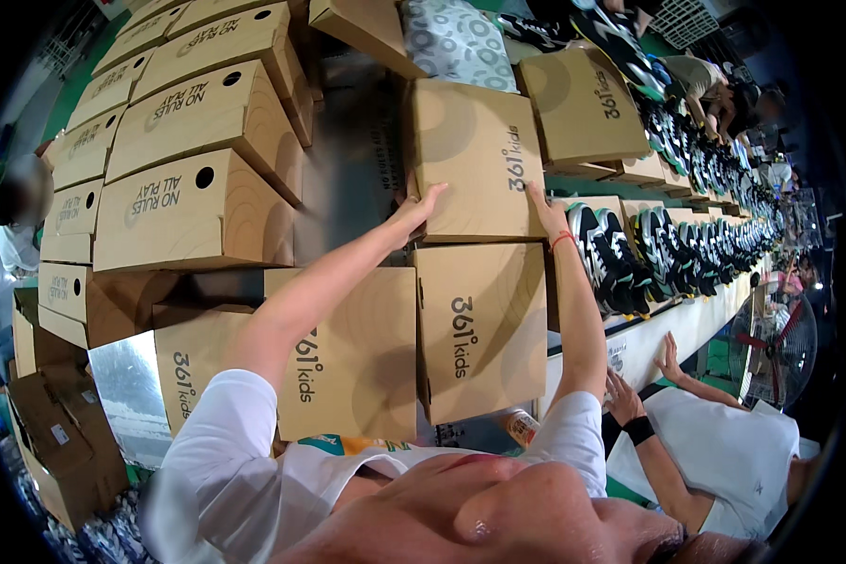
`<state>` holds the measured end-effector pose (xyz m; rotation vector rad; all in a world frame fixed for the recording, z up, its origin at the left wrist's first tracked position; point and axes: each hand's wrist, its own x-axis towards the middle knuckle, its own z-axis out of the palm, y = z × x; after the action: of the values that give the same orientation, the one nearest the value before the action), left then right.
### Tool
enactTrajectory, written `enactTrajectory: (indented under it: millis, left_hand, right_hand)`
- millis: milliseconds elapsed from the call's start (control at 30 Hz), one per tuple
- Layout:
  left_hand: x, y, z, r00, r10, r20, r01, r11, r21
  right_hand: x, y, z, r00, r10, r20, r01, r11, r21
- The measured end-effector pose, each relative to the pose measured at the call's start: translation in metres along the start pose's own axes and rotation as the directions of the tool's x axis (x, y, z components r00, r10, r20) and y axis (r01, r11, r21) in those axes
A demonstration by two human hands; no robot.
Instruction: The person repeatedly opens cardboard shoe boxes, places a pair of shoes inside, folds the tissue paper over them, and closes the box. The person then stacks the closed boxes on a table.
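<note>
Person's L hand (419, 209) & R hand (548, 211) have a tan shoebox (475, 141) btwn them near its close corners: each pinches a side, thumb on/by the top edge, other fingers partly hidden. Box is lid up, just beyond a 2nd closed box (498, 381); a 3rd box (367, 385) is just L of that one. Stacked cartons (183, 221) stand farther L. R of the R forearm, rows of blk/white sneakers (606, 258) run off by a pale desk (653, 343); co-worker (714, 451) in white nearby, also a round fan (775, 338).
</note>
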<state>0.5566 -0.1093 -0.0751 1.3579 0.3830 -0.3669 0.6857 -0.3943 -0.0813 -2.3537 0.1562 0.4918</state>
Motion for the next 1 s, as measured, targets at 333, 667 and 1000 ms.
enactTrajectory:
  millis: [333, 667, 1000]
  left_hand:
    - [-0.021, 0.074, -0.007, 0.933, 0.335, -0.131, -0.334, 0.942, 0.026]
    - [-0.136, 0.099, -0.037, 0.988, 0.143, -0.051, -0.148, 0.832, -0.535]
    - [-0.176, 0.060, -0.065, 0.971, -0.032, -0.238, -0.078, 0.895, -0.438]
  right_hand:
    - [-0.043, -0.003, -0.017, 0.988, 0.080, -0.132, -0.050, 0.975, 0.217]
    - [-0.070, -0.266, -0.092, 0.542, -0.819, -0.189, 0.752, 0.573, -0.327]
    - [0.043, -0.405, 0.106, 0.486, -0.860, 0.155, 0.700, 0.277, -0.658]
